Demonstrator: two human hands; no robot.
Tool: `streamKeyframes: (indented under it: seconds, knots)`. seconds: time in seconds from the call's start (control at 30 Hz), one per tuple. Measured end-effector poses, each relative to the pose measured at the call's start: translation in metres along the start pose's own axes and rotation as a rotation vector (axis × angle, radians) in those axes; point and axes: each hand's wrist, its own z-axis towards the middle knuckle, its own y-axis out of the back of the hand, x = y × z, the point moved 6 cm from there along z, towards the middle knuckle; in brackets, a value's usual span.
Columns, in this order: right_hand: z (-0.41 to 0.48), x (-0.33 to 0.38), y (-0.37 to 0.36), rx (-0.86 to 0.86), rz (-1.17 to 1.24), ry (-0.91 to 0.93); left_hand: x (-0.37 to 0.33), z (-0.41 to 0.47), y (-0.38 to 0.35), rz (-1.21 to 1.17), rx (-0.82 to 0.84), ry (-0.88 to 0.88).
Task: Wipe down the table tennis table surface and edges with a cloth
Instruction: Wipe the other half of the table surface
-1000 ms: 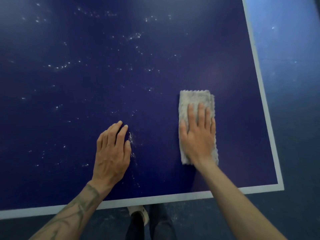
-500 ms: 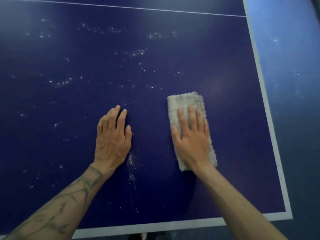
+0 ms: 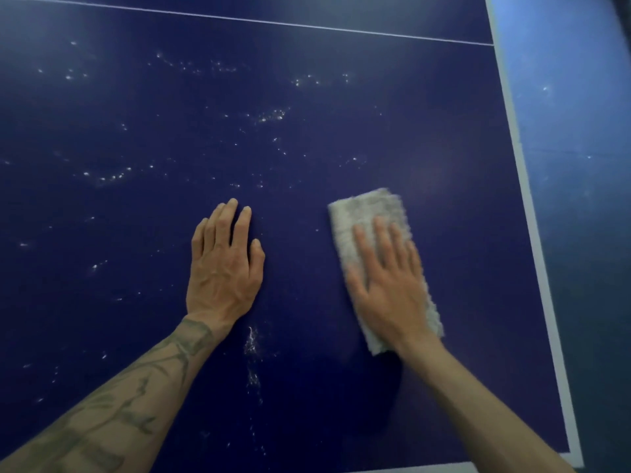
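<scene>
Leftmost, white specks (image 3: 102,177) dot the dark blue table (image 3: 341,138) beyond and left of the left hand (image 3: 223,268), which lies flat with straight fingers, holding nothing. Just right of its wrist runs a dusty streak (image 3: 252,339). Further right, the right hand (image 3: 389,288) (slightly blurred) presses flat on a folded grey cloth (image 3: 368,209), which pokes out past its fingertips. Right of it, apart, the white edge line (image 3: 522,186) borders the blue floor (image 3: 573,114).

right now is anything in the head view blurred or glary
Head view: the right hand and the cloth under it are smeared by motion blur; the left hand is sharp, flat on the table; a faint pale sheen lies on the surface just beyond the cloth.
</scene>
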Motion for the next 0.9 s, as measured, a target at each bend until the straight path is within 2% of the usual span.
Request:
streamKeyframes:
  seconds: [0.1, 0.2, 0.27, 0.37, 0.4, 0.47, 0.63, 0.73, 0.8, 0.9]
  knots:
    - [0.051, -0.019, 0.017, -0.059, 0.031, -0.224, -0.001, 0.0, 0.0, 0.001, 0.011, 0.004]
    - [0.094, 0.01, 0.017, -0.074, 0.077, -0.293, -0.001, 0.0, 0.001, 0.004, 0.005, 0.006]
    - [0.096, 0.05, 0.008, -0.062, 0.076, -0.184, -0.001, 0.0, 0.001, 0.011, 0.004, 0.003]
    - [0.057, 0.1, -0.009, -0.035, 0.055, 0.149, -0.001, 0.001, 0.001, 0.015, 0.006, -0.006]
    - [0.044, 0.101, -0.011, -0.03, 0.037, 0.231, -0.001, 0.001, 0.001, 0.013, 0.003, -0.011]
    - [0.039, 0.08, -0.009, -0.022, 0.007, 0.258, 0.0, 0.002, 0.001, 0.004, -0.002, -0.012]
    - [0.108, 0.012, 0.017, -0.015, 0.029, -0.073, 0.001, 0.002, -0.003, -0.018, -0.007, -0.001]
    - [0.149, 0.025, 0.022, -0.051, 0.088, -0.215, 0.002, 0.001, -0.003, -0.011, -0.006, -0.004]
    - [0.152, 0.056, 0.015, -0.045, 0.109, -0.159, 0.001, 0.002, -0.003, -0.002, -0.001, -0.005]
    - [0.114, 0.098, -0.001, -0.028, 0.048, 0.137, 0.001, 0.003, -0.002, -0.005, -0.014, -0.013]
